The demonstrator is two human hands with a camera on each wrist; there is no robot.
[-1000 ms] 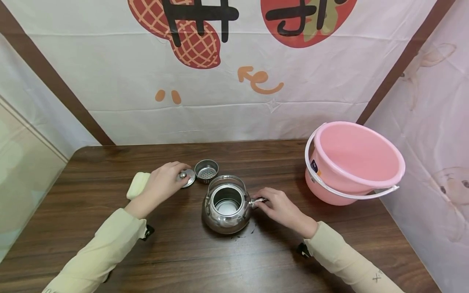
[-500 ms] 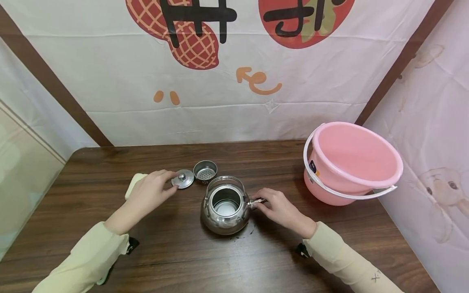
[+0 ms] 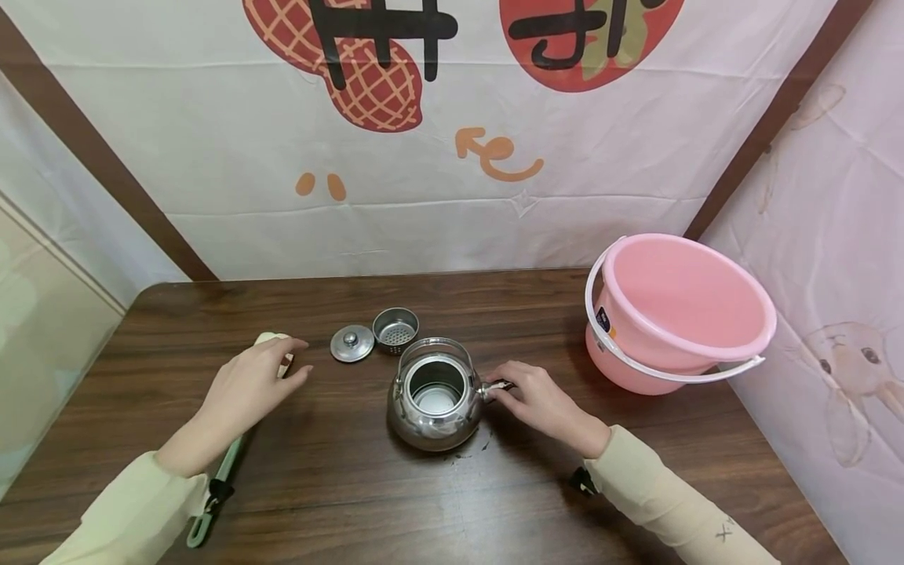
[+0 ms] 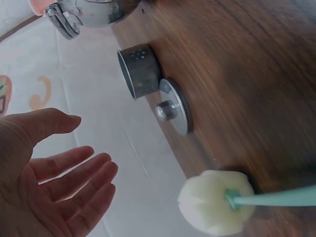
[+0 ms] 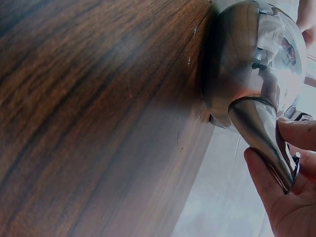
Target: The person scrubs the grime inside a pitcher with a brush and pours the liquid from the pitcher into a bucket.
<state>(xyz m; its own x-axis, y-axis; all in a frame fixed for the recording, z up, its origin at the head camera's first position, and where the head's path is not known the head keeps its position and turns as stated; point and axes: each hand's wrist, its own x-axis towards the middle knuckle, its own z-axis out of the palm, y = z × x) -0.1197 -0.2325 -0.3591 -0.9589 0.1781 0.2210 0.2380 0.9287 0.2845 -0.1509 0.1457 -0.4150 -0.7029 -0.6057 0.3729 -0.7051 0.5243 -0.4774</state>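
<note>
A shiny steel kettle [image 3: 434, 431] stands uncovered on the wooden table, its wire handle leaning toward the back. My right hand [image 3: 540, 400] grips its spout [image 5: 259, 126], thumb on one side and fingers on the other. Over a sponge brush hovers my left hand [image 3: 243, 388], fingers loosely spread and nothing in them. The brush has a cream sponge head [image 4: 217, 202] and a pale green handle [image 3: 227, 463]; the hand partly covers it in the head view. Between brush and kettle lie the round lid [image 3: 352, 344], knob up, and a perforated steel strainer [image 3: 395, 329].
A pink bucket [image 3: 692, 290] with a white handle [image 3: 636, 365] stands tilted at the back right of the table [image 3: 395, 518]. Behind the table hangs a printed white cloth [image 3: 424, 227]. Small dark marks sit beside the kettle's base.
My left hand has moved away from the lid, leftward and toward me, over the brush. The lid now shows whole. My right hand has stayed on the spout and the kettle has not moved.
</note>
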